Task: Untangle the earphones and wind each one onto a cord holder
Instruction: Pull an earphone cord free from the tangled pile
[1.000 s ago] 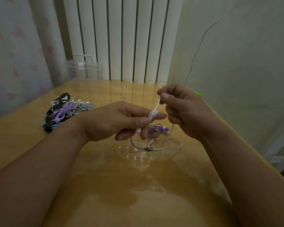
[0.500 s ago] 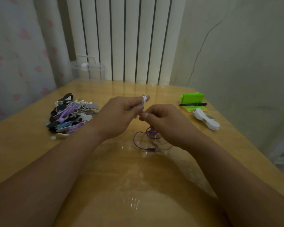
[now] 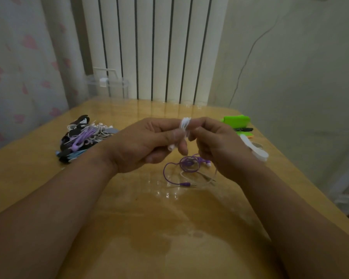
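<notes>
My left hand (image 3: 147,141) grips a white cord holder (image 3: 184,128) with white earphone cord wound round its top. My right hand (image 3: 220,143) is right beside it, fingers curled and pinching the white cord at the holder. The rest of the white cord (image 3: 197,178) trails down to the table. Under the hands a purple earphone (image 3: 186,165) lies loosely coiled, its plug pointing right. A pile of wound earphones and holders (image 3: 83,137) in black, purple, white and blue sits at the left.
The wooden table (image 3: 149,228) is glossy. A green holder with a black pen (image 3: 239,124) and a white cord holder (image 3: 254,150) lie at the right edge. A clear plastic box (image 3: 107,84) stands at the back by the radiator.
My right hand dropped from above the holder, passed under it and came back up beside it, laying white cord on. The slack white cord on the table has grown shorter.
</notes>
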